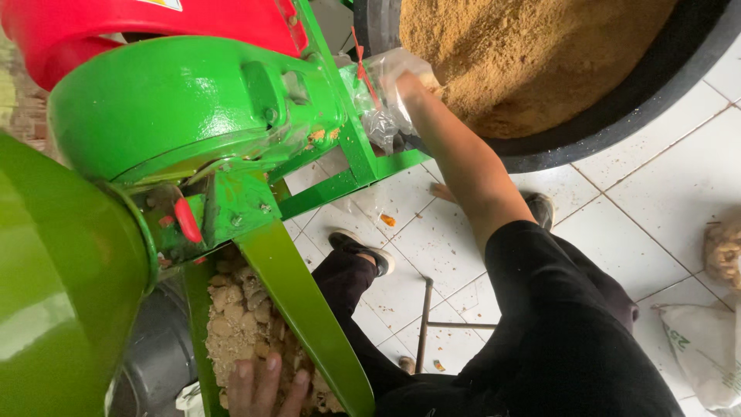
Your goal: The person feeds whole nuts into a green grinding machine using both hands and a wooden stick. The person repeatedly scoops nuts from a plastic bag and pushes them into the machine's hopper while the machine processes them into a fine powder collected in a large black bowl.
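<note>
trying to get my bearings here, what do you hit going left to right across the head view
green hopper wall → red lever knob → hand on tan lumps in the green chute → black shoe → forearm reaching to the clear plastic bag → black tub of brown powder → white sack

I see a white tiled floor (pixel 664 185) filling the right and centre of the frame. On it stand a large black round tub (pixel 617 116) of brown powder at upper right, a white woven sack (pixel 706 347) at lower right, and a thin metal rod (pixel 424 324) low in the centre.
</note>
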